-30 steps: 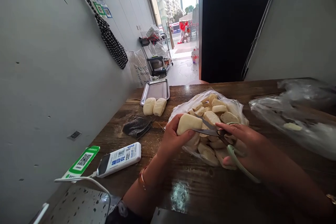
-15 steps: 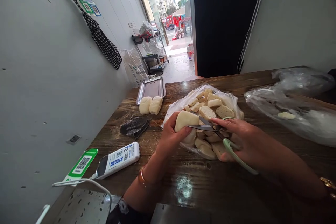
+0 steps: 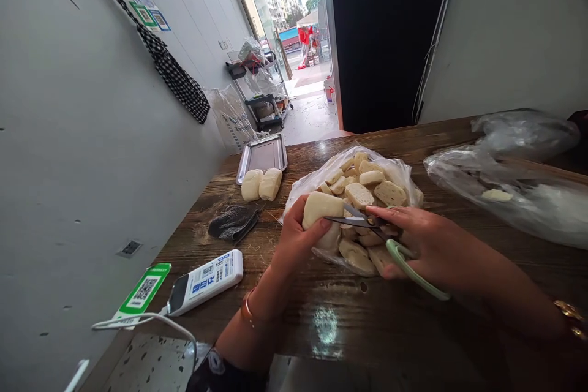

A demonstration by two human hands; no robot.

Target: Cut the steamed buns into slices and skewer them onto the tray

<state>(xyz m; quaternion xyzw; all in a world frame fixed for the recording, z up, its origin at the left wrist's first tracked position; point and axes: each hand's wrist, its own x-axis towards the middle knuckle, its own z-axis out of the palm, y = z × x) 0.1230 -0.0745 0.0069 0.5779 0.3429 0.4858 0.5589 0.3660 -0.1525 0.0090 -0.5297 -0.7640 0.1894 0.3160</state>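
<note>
Bun [image 3: 320, 205], pale and rounded, held in the person's left hand [image 3: 295, 234], above the left part of an open plastic bag [image 3: 301, 188] full of cut bread pieces [image 3: 360, 195] on a dark wooden table [image 3: 275, 324]. Left fingers and thumb are closed around it. The right hand [image 3: 425, 239] is wrapped around the pale green handles of scissors [image 3: 372, 220], whose blades stand apart, one crossing the bun's front. Farther left, two more buns [image 3: 270, 185] sit side by side near a metal tray [image 3: 263, 156]; a dark cloth [image 3: 233, 222] lies closer
</note>
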